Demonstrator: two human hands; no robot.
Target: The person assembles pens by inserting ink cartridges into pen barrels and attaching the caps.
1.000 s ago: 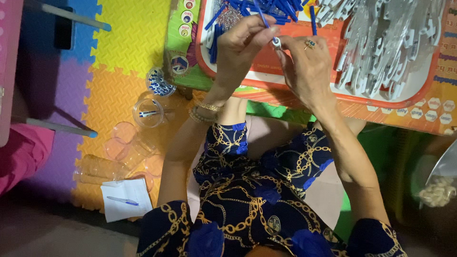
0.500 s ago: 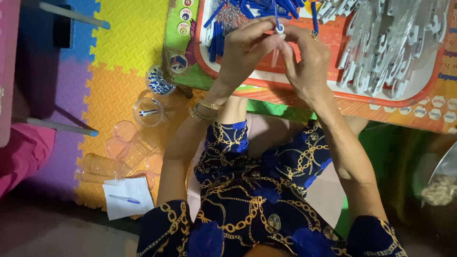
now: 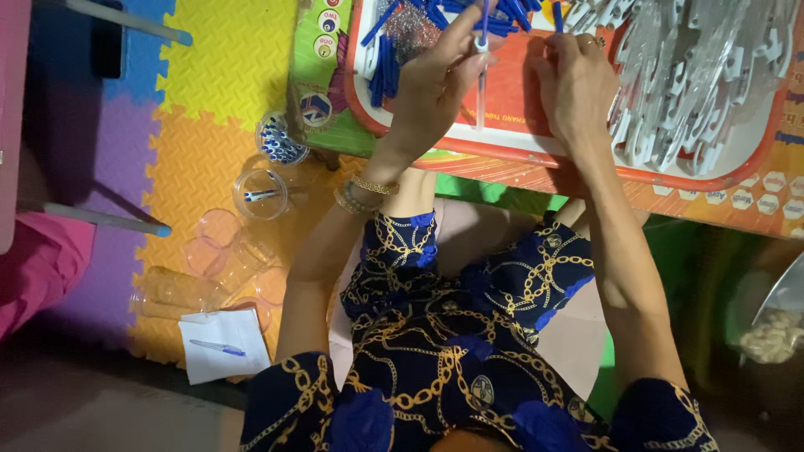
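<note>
A clear pen barrel (image 3: pixel 481 84) stands upright, blue-tipped, over the tray.

My floor is a foam mat (image 3: pixel 209 75) of yellow, orange, purple and blue tiles; on it, left of my knee, stand clear cups (image 3: pixel 260 192), one packed with blue-tipped pieces (image 3: pixel 279 141), and a paper slip (image 3: pixel 224 345) bearing a pen (image 3: pixel 216 347); ahead, a low table (image 3: pixel 737 201) carries a red-rimmed tray (image 3: pixel 519 142) heaped with blue sticks (image 3: pixel 394 50) and clear plastic parts (image 3: pixel 695 75).
</note>
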